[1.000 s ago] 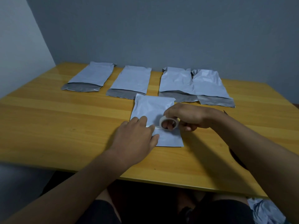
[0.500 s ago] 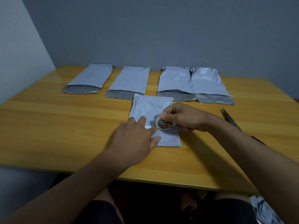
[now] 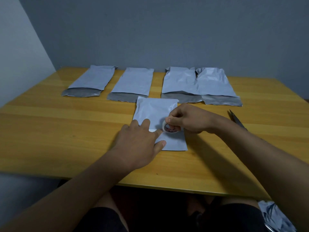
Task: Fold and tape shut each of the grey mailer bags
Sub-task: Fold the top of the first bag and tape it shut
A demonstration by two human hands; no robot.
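Observation:
A folded grey mailer bag (image 3: 154, 111) lies in front of me on the wooden table (image 3: 50, 128). My left hand (image 3: 138, 144) lies flat on the bag's left part, its fingers pressing a short strip of white tape along the fold. My right hand (image 3: 189, 118) grips a small roll of tape (image 3: 169, 128) standing on the bag just right of that strip. Several more grey mailer bags (image 3: 133, 82) lie in a row behind, their open ends facing me.
A pair of scissors (image 3: 236, 120) lies on the table to the right of my right wrist. A crumpled grey bag (image 3: 274, 216) lies below the table's front right corner. A grey wall stands behind the table.
My right hand has brought the tape roll left toward my left fingers, and a strip of tape now shows under them. My left hand has stayed on the bag.

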